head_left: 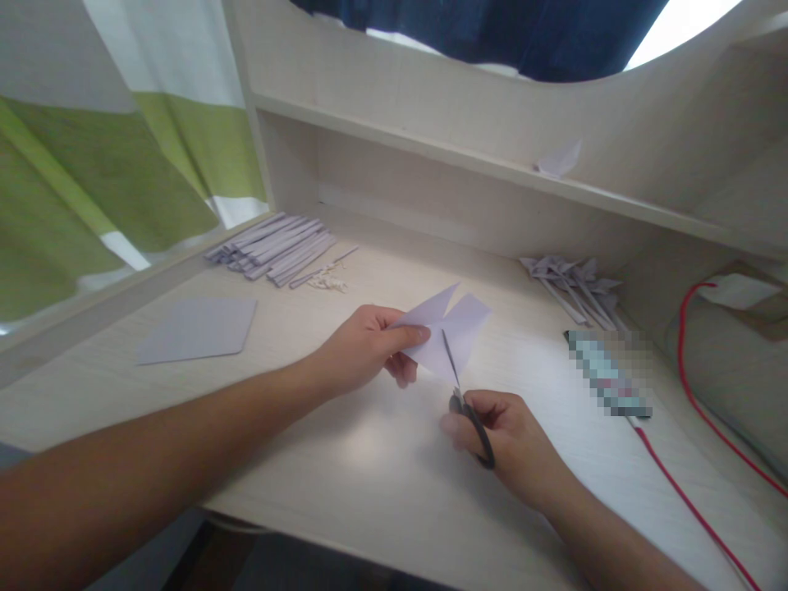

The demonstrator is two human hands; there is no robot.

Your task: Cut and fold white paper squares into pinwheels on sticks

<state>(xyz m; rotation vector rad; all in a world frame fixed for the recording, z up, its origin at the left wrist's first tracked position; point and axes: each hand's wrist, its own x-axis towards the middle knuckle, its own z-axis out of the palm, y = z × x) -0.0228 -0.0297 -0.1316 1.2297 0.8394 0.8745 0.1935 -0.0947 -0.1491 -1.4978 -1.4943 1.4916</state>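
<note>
My left hand pinches a piece of pale paper between thumb and fingers, above the middle of the desk. An open slit runs into the paper from its far edge. My right hand is closed around the black handles of a pair of scissors. The narrow blade lies over the near part of the paper, pointing up toward the slit. Whether the second blade is under the paper cannot be seen.
On the desk, a stack of paper and a bundle of rolled paper sticks lie left. Folded paper pinwheels on sticks, a phone and its red cable are right. A folded paper piece sits on the shelf.
</note>
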